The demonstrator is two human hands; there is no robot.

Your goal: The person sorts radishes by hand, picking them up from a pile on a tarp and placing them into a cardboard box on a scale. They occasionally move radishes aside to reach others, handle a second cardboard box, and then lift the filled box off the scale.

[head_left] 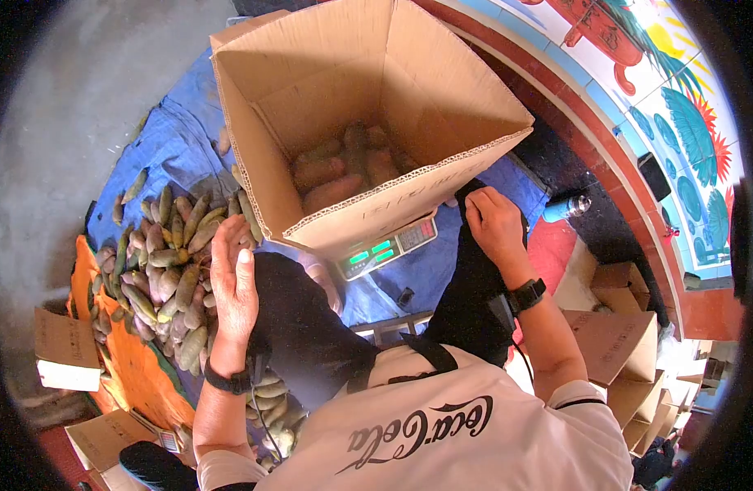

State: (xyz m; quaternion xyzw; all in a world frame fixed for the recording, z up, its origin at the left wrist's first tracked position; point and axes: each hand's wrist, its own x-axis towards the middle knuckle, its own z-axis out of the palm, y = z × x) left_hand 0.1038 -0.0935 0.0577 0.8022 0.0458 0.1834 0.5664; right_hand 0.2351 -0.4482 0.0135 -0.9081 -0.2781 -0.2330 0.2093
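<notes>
surface: grey concrete floor [82, 106] under one blue tarp [176, 147]; painted wall [679, 106] at right. count: one open box [311, 90] on one scale [389, 245], about five cucumbers [335, 176] visible inside; one loose pile [160, 262] on the tarp, too many to count. my left hand [233, 286]: fingers straight, flat, empty, between pile and box corner. my right hand [495, 225]: fingers curled on my dark knee [466, 286], beside the box front; grip cannot be confirmed.

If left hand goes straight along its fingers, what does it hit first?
Probably the cucumbers heaped beside the cardboard box, just past the left hand's fingertips. Depth is unclear, so it might pass over them to the box wall.
</notes>
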